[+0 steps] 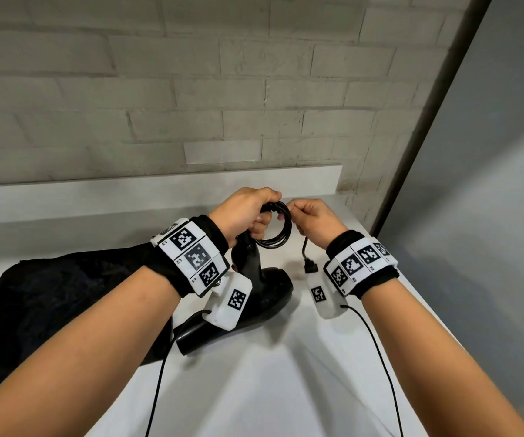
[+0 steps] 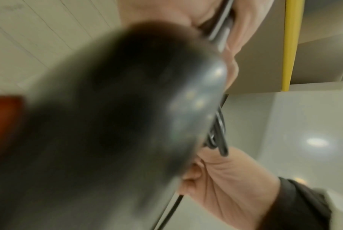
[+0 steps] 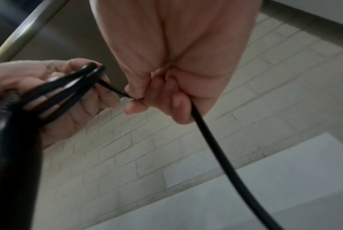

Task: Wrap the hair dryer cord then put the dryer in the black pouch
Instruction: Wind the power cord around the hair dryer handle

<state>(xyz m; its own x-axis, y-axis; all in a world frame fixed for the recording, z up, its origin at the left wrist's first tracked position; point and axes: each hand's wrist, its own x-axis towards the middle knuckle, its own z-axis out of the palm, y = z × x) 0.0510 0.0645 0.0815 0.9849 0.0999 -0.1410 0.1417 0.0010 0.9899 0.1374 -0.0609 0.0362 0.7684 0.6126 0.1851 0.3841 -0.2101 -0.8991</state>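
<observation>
A black hair dryer (image 1: 270,290) lies on the white counter (image 1: 286,389) with its handle (image 2: 107,124) pointing up toward my left hand (image 1: 264,216). That hand grips a coil of the black cord (image 1: 281,230) gathered at the handle's top; the loops show between its fingers (image 3: 99,99). My right hand (image 1: 298,212), just right of the coil, pinches the cord's free tail (image 3: 216,147). Below it the plug (image 1: 310,266) hangs in the air. The black pouch (image 1: 49,298) lies crumpled on the counter to the left, partly hidden by my left forearm.
A raised white ledge (image 1: 160,190) runs along the back under a pale brick wall (image 1: 191,89). A grey panel (image 1: 490,184) borders the counter on the right. Thin black cables (image 1: 380,357) trail from both wrist cameras across the near counter.
</observation>
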